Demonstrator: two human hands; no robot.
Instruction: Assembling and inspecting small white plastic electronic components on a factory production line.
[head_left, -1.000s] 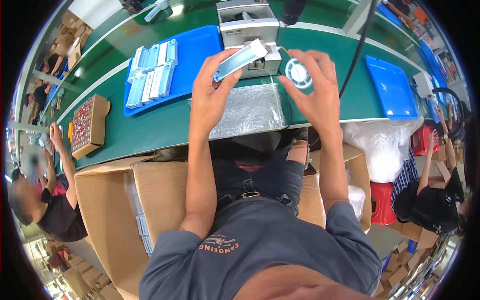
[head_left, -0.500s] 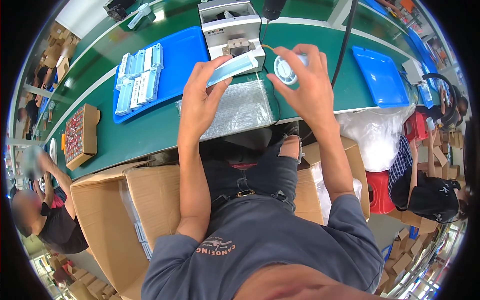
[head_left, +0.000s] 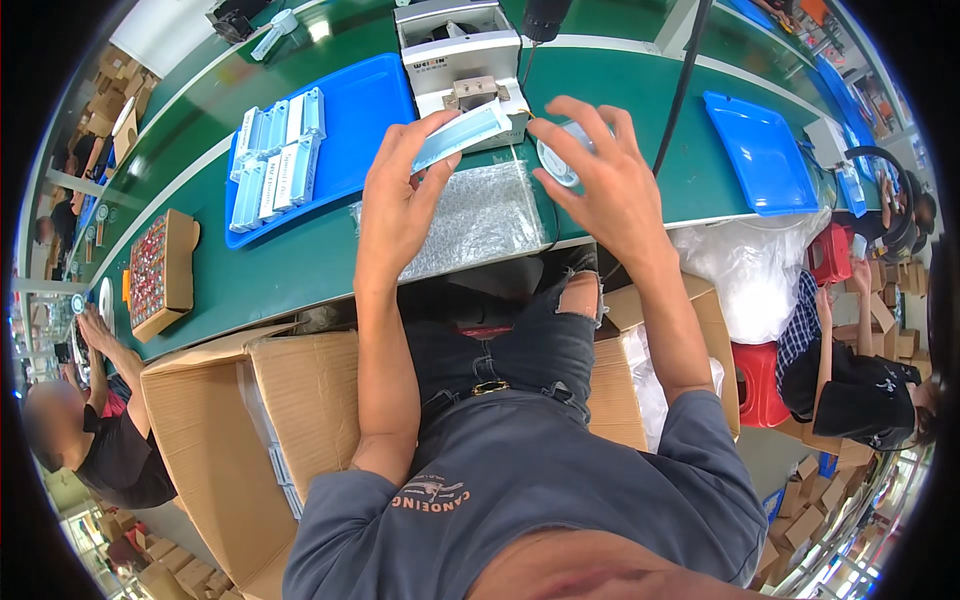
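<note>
My left hand (head_left: 405, 185) is closed on a long light-blue plastic shell (head_left: 462, 135), pinched between thumb and fingers. The shell is trough-shaped and tilts up toward the right. In my right hand (head_left: 608, 165) is a round pale-blue fan head (head_left: 560, 158), partly hidden behind the curled fingers. Both parts are held apart from each other above the bench. Just beyond the shell stands a white and grey bench machine (head_left: 462, 70) with a metal fixture (head_left: 476, 93) on its front. Below my hands lies a sheet of bubble wrap (head_left: 485, 215).
A blue tray (head_left: 365, 110) at the left bears several light-blue shells (head_left: 290, 160). Another blue tray (head_left: 760, 155) lies at the right. A carton of small red parts (head_left: 165, 272) sits far left. Cardboard boxes (head_left: 300, 400) flank my legs. A black cable (head_left: 685, 90) crosses the bench. Co-workers sit on both sides.
My right hand has shifted slightly left toward the shell, and the fan head has turned in its fingers. My left hand and the shell have moved only a little left.
</note>
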